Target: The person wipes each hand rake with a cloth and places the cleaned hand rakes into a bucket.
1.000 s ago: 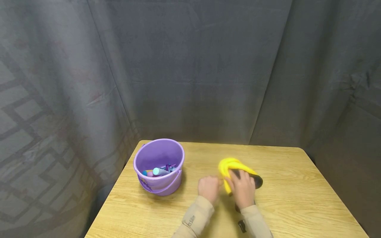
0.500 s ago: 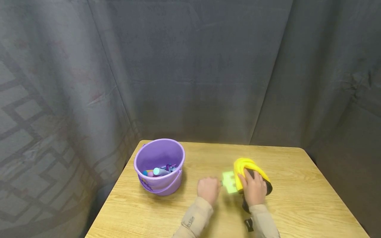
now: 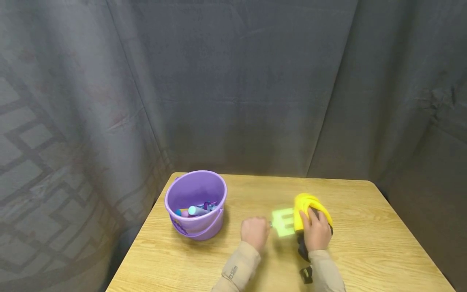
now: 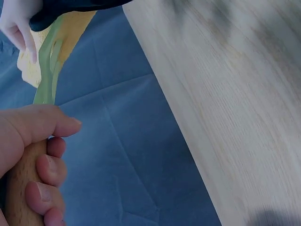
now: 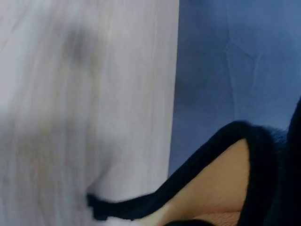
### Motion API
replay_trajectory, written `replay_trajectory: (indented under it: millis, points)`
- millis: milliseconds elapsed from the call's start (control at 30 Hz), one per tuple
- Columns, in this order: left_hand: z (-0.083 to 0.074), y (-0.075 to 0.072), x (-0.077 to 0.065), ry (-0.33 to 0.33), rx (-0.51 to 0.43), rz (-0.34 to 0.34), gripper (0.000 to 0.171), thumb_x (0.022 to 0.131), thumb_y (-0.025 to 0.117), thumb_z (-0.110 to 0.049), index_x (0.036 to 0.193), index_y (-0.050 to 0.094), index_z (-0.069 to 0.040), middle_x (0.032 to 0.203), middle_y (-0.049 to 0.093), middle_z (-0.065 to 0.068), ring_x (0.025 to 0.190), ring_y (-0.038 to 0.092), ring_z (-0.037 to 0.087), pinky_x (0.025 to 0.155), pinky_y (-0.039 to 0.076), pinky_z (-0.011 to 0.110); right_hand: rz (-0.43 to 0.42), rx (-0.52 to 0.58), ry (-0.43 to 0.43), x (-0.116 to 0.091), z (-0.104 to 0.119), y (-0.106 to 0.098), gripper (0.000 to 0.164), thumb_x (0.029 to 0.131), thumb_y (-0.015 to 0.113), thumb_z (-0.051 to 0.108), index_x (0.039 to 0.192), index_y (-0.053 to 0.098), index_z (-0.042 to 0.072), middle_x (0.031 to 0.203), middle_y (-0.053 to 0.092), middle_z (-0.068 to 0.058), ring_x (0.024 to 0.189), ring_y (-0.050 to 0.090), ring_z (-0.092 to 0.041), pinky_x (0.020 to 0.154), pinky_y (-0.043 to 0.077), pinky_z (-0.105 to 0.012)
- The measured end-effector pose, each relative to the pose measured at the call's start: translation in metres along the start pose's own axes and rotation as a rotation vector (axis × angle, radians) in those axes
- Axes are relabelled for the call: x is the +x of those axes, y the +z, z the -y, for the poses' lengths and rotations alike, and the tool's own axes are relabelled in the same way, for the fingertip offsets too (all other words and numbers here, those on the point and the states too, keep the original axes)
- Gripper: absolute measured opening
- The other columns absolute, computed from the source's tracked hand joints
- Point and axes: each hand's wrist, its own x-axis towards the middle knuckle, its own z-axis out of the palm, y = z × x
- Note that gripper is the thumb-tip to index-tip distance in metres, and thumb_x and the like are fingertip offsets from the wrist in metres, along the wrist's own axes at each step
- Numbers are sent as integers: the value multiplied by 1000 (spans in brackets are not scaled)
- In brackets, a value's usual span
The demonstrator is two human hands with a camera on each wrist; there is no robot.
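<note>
In the head view my left hand point(image 3: 255, 232) grips a small fork point(image 3: 280, 223) with a flat, pale green head whose tines point right. The left wrist view shows the fingers and thumb curled round its wooden handle point(image 4: 23, 188). Just right of the tines, my right hand point(image 3: 316, 233) grips a soft yellow and black cloth thing point(image 3: 303, 202) from above, and the tine ends meet its edge in this view. A black part hangs toward me below it. In the right wrist view the cloth point(image 5: 211, 183) shows orange-yellow with thick black edging; the right fingers are out of sight there.
On the left of the wooden table point(image 3: 368, 227) stands a purple bucket point(image 3: 209, 230) with its handle down. Inside lie several small things, one a light blue cylinder point(image 3: 197, 210). A small black piece point(image 3: 305, 274) is by the right sleeve. Grey curtains point(image 3: 233, 101) enclose the table.
My right hand has moved right with the yellow and black cloth. The fork's green head, hidden behind the cloth before, now shows in the gap. My left hand has barely moved.
</note>
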Motion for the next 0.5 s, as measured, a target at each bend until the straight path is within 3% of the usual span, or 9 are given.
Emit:
replay_trajectory:
  millis: [100, 300, 500]
  points:
    - [0, -2, 1, -12, 8, 23, 34, 68, 67, -22, 45, 43, -20, 38, 33, -10, 33, 24, 3, 32, 17, 16, -45, 49, 55, -2, -3, 1, 30, 75, 69, 13, 97, 63, -7, 85, 54, -22, 73, 53, -39, 60, 42, -50]
    - [0, -5, 1, -29, -8, 52, 32, 67, 68, -23, 46, 44, -20, 39, 35, -10, 34, 26, 4, 33, 19, 16, -29, 62, 169, -5, -8, -1, 29, 80, 66, 13, 100, 61, -7, 90, 55, -25, 80, 53, -42, 64, 42, -53]
    - [2, -4, 2, -35, -15, 7, 34, 65, 66, -20, 44, 40, -19, 38, 33, -10, 33, 23, 3, 33, 16, 15, -3, 66, 248, -4, -15, -3, 32, 83, 62, 18, 102, 61, -7, 97, 54, -27, 87, 52, -45, 69, 40, -55]
